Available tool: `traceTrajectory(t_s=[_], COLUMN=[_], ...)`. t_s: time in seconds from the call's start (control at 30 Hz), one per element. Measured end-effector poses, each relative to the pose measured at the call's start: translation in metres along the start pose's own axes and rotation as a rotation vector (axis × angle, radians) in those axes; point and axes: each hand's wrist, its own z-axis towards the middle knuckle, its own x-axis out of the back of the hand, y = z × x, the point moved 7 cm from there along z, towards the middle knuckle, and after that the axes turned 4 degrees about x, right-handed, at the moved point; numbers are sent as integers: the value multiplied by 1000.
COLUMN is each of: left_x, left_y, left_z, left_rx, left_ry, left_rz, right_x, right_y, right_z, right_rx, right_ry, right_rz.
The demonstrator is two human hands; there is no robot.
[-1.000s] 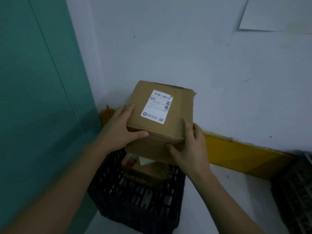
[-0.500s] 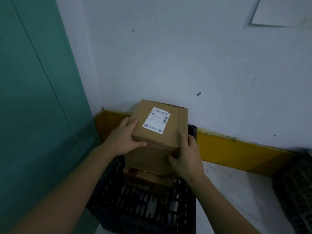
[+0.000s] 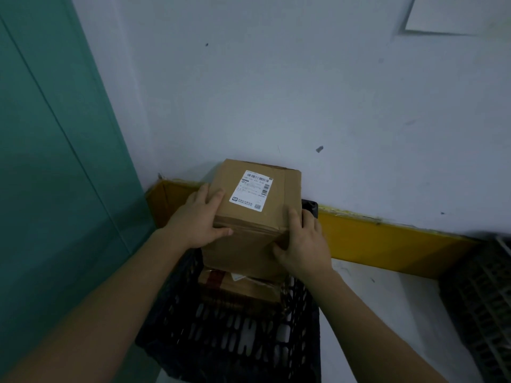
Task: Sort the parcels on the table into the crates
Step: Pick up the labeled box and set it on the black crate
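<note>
While both hands clasp it from opposite sides, the brown cardboard parcel with a white shipping label (image 3: 255, 214) sits above the black lattice plastic crate (image 3: 237, 335), over a flatter brown cardboard parcel (image 3: 237, 290) inside. The left hand (image 3: 197, 221) presses its left face, thumb on the near edge; the right hand (image 3: 302, 246) grips its near right corner. A yellow skirting strip (image 3: 387, 239) runs behind.

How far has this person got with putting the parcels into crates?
Done: at least one taped cardboard parcel already lies in the black plastic lattice crate. In hand: the left hand and right hand grip a brown cardboard box with a white shipping label over that crate, above the parcel inside. Left: setting it down. The table is out of view, so the remaining parcels cannot be counted.
</note>
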Motion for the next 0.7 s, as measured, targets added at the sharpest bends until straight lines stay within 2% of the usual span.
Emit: traceTrajectory(t_s=[0.1, 0.27, 0.5, 0.7], left_x=[8, 24, 18, -11], left_y=[8, 55, 160, 272], left_z=[-3, -13, -51, -87], left_rx=[13, -84, -176, -273], left_ry=[32, 165, 312, 283], left_rz=[110, 100, 48, 10], right_x=[9, 32, 57, 89], right_y=[0, 16, 75, 164], right_z=[-3, -25, -89, -164], right_rx=[28, 40, 11, -84], right_ry=[4, 86, 59, 48], right_rz=[-82, -147, -228, -250])
